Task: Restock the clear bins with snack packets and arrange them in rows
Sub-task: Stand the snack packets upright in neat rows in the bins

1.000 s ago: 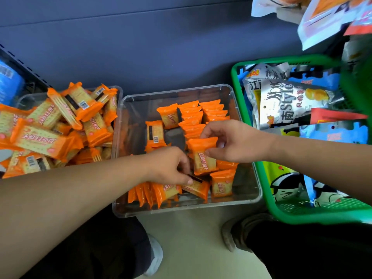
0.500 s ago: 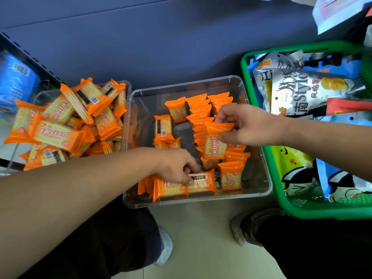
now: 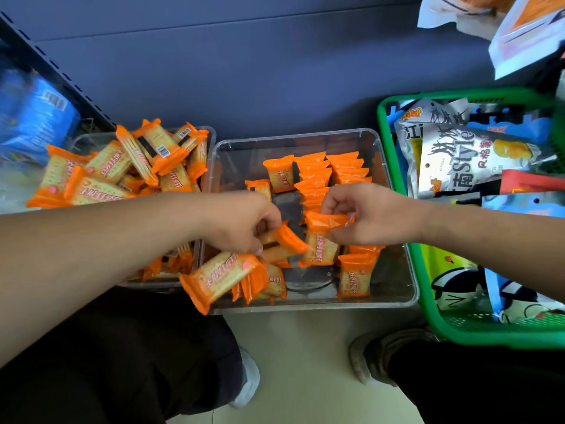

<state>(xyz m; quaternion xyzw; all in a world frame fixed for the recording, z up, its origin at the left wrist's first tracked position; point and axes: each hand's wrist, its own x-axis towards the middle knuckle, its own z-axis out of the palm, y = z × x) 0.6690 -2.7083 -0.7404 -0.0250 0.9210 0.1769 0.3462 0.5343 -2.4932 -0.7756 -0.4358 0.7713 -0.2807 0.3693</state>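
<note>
Head view: left hand (image 3: 241, 221) has come up off the front-left row to mid-frame. Its fingers are clamped on a tilted packet (image 3: 290, 238), just beside the upright packet (image 3: 321, 247). Right hand (image 3: 367, 214) still pinches that one's top seal over the centre clear bin (image 3: 305, 136). A loose packet (image 3: 220, 278) now lies across the bin's front-left rim.

Left hand (image 3: 241, 223) and right hand (image 3: 367, 214), one orange packet (image 3: 322, 244) each, over the clear bin (image 3: 305, 305).
</note>
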